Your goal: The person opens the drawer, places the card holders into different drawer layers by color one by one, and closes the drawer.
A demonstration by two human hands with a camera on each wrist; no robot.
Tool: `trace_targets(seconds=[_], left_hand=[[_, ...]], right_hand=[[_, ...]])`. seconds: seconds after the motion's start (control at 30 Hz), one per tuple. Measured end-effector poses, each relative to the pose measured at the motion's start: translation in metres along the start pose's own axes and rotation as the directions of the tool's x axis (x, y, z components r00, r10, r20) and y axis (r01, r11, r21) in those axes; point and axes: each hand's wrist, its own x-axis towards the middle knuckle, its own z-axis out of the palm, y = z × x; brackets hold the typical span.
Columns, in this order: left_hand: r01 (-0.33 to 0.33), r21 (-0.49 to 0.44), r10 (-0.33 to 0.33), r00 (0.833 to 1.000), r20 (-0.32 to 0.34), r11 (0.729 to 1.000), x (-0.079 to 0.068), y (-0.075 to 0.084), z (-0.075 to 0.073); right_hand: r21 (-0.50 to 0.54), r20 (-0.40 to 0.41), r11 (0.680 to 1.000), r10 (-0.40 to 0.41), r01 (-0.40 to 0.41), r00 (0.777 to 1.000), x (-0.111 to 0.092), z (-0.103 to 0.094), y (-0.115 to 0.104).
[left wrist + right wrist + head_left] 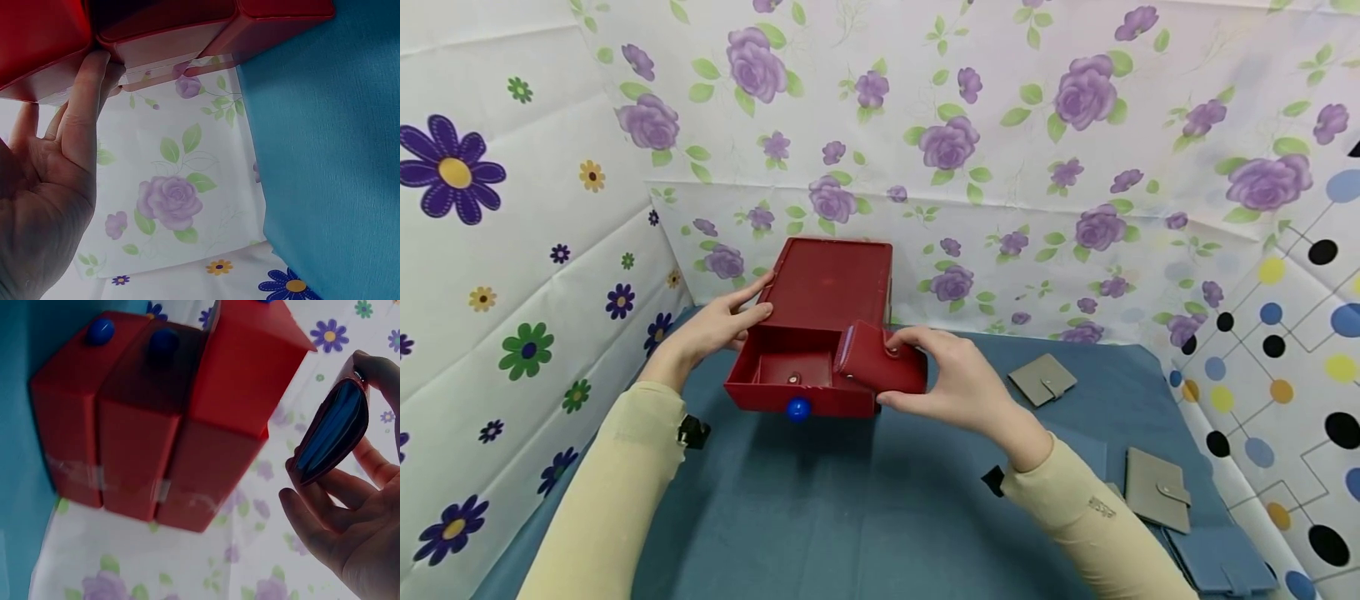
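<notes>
Head view: red drawer unit (835, 279) sits at the back of the blue-covered tabletop (850, 517), top drawer (835, 403) pulled out twd the person, blue knob (799, 409) on its front. L hand (718, 329) is mostly open, thumb & index on the unit's top near the L edge, other fingers down the side; it touches the unit rather than wrapping it. R hand (966, 383) has a red wallet (880, 358) pinched btwn thumb & fingers, tilted, at the R end of the open drawer; can't tell from here if it touches the rim. What looks like a 2nd red wallet (793, 365), w/ a snap stud, lies in the drawer's L part. Out to the R: far grey wallet (1042, 379), near grey wallet (1157, 490), & a blue wallet (1221, 560) right by the near grey one. Purple-rose sheet (947, 146) hangs behind.

L wrist view: L hand's fingers reach up, fairly straight, tips against the unit's side.

R wrist view: unit shows sideways, 3 drawers, lower 2 knobs (164, 342) blue too. Held wallet is edge-on, blue layers (331, 431) visible inside, thumb one side, fingers the other; a gap shows btwn it & the unit.
</notes>
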Motion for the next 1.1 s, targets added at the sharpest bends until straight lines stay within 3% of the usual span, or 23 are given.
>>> trace_targets(seconds=[0.3,0.63,1.1], left_hand=[[0.004,-0.012,-0.003,1.000,0.002,1.000,0.001,-0.001,0.001],[0.010,-0.016,-0.010,1.000,-0.001,1.000,0.000,-0.001,0.001],[0.005,0.004,-0.005,1.000,-0.005,1.000,0.000,0.000,-0.001]], right_hand=[[-0.003,0.028,1.000,0.014,-0.014,1.000,0.021,0.024,-0.015],[-0.079,0.045,0.997,0.018,-0.014,0.999,0.036,0.031,-0.021],[-0.176,0.093,0.983,-0.034,0.049,0.995,0.060,0.042,-0.021]])
